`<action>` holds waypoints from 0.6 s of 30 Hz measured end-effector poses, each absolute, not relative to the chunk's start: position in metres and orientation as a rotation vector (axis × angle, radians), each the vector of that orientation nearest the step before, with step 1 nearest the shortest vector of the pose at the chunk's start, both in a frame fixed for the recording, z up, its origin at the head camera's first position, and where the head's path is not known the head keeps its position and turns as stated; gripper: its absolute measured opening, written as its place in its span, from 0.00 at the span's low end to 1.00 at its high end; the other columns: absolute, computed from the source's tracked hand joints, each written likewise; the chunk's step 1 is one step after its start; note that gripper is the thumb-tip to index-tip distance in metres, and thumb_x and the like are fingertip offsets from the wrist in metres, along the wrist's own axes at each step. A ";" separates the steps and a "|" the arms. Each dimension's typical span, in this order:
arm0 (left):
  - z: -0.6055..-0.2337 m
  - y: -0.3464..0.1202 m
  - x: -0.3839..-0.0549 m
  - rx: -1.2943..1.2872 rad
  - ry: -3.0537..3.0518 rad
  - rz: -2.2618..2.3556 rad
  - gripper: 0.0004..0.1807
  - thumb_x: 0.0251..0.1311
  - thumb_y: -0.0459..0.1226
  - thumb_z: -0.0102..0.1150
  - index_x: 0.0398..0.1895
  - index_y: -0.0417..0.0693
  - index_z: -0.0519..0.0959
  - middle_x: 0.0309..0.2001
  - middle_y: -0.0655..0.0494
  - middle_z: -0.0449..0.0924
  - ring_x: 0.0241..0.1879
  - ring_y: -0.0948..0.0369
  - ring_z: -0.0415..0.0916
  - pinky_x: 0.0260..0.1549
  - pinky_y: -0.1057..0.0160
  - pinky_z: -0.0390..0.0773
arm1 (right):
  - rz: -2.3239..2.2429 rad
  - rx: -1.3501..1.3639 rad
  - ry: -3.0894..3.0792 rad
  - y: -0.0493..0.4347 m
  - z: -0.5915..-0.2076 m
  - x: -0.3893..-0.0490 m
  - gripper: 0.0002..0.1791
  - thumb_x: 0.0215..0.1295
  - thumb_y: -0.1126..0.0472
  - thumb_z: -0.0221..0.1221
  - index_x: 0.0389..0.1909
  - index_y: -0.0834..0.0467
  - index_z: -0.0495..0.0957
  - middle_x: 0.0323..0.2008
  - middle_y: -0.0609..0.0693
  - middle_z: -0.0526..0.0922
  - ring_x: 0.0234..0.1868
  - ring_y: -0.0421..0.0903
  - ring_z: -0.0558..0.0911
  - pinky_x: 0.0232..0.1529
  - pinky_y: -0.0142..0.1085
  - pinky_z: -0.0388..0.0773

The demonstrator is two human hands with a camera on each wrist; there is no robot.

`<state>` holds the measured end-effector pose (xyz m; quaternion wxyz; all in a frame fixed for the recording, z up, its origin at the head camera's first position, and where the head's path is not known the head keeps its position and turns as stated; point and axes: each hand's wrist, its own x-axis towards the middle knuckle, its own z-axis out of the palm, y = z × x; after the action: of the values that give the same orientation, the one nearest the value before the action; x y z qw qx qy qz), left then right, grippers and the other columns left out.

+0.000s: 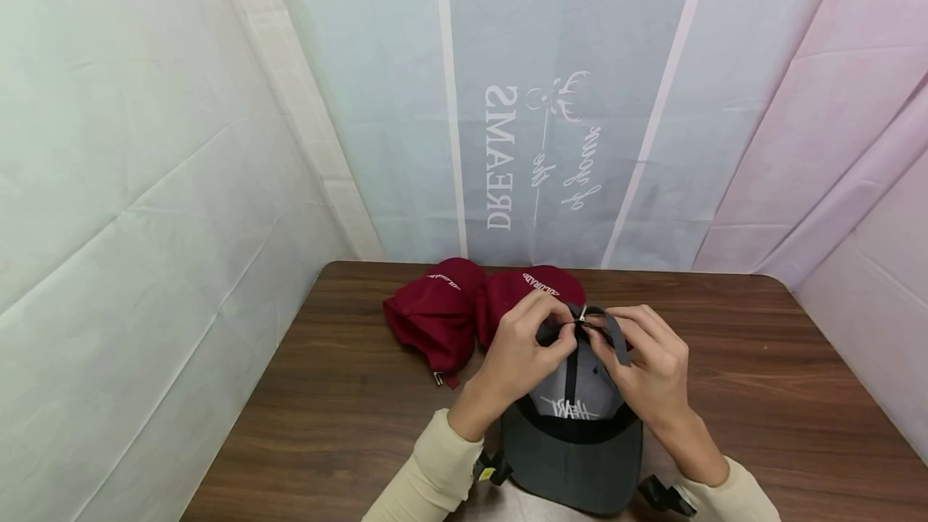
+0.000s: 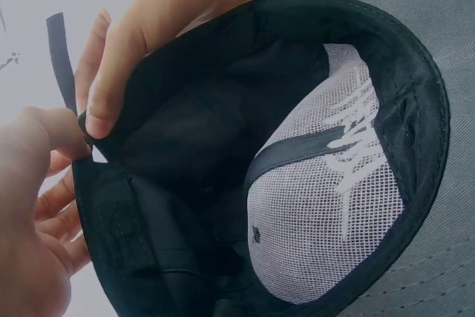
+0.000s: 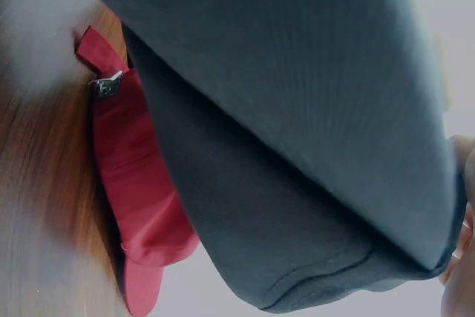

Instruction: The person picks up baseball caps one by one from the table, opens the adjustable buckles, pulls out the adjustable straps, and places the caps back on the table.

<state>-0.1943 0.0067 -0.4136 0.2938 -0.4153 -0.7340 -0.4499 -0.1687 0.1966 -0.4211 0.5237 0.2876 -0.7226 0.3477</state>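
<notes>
A dark grey cap (image 1: 573,466) is held with its inside facing up and its brim toward the person. Pale mesh and mirrored white lettering show within the crown. My left hand (image 1: 518,357) pinches the left side of the back closure near a small metal buckle (image 1: 582,314). Opposite it, my right hand (image 1: 648,361) pinches the closure's other side, the fingertips of both hands almost meeting. A loose strap end (image 2: 61,57) stands up beside the fingers in the left wrist view. In the right wrist view the cap's outer fabric (image 3: 297,109) fills the middle.
Two dark red caps with white lettering, a left one (image 1: 435,316) and a right one (image 1: 525,288), lie side by side behind the hands. The left one's strap buckle (image 1: 438,378) points toward the person. A brown wooden table (image 1: 341,401) meets hanging cloth (image 1: 355,103) at its back.
</notes>
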 end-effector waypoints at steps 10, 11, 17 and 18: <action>-0.416 0.000 -0.199 -1.053 -1.924 -1.205 0.10 0.59 0.25 0.65 0.37 0.46 0.77 0.36 0.55 0.79 0.35 0.62 0.77 0.37 0.70 0.82 | 0.863 0.624 -1.724 0.195 -0.412 -0.165 0.23 0.75 0.47 0.64 0.33 0.65 0.91 0.30 0.61 0.87 0.27 0.44 0.76 0.27 0.27 0.70; -0.416 0.000 -0.199 -1.053 -1.930 -1.210 0.10 0.60 0.25 0.64 0.37 0.46 0.77 0.36 0.54 0.79 0.35 0.62 0.76 0.37 0.70 0.82 | 0.868 0.622 -1.725 0.195 -0.412 -0.165 0.23 0.75 0.47 0.64 0.33 0.65 0.91 0.30 0.61 0.87 0.27 0.44 0.76 0.27 0.27 0.70; -0.418 -0.001 -0.199 -1.064 -1.961 -1.238 0.10 0.60 0.25 0.63 0.38 0.45 0.75 0.37 0.53 0.77 0.36 0.61 0.74 0.35 0.64 0.83 | 0.884 0.625 -1.740 0.194 -0.412 -0.163 0.23 0.75 0.47 0.64 0.34 0.65 0.91 0.31 0.61 0.87 0.28 0.42 0.75 0.27 0.27 0.69; -0.418 -0.001 -0.199 -1.066 -1.961 -1.239 0.10 0.60 0.25 0.62 0.38 0.45 0.74 0.37 0.53 0.77 0.36 0.61 0.74 0.34 0.63 0.83 | 0.887 0.628 -1.739 0.194 -0.411 -0.163 0.23 0.75 0.47 0.64 0.34 0.65 0.91 0.31 0.61 0.87 0.28 0.42 0.75 0.27 0.27 0.69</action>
<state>-0.1991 -0.0011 -0.4177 0.2899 -0.3997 -0.7351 -0.4645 -0.1632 0.1940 -0.4114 0.5188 0.2619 -0.7249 0.3699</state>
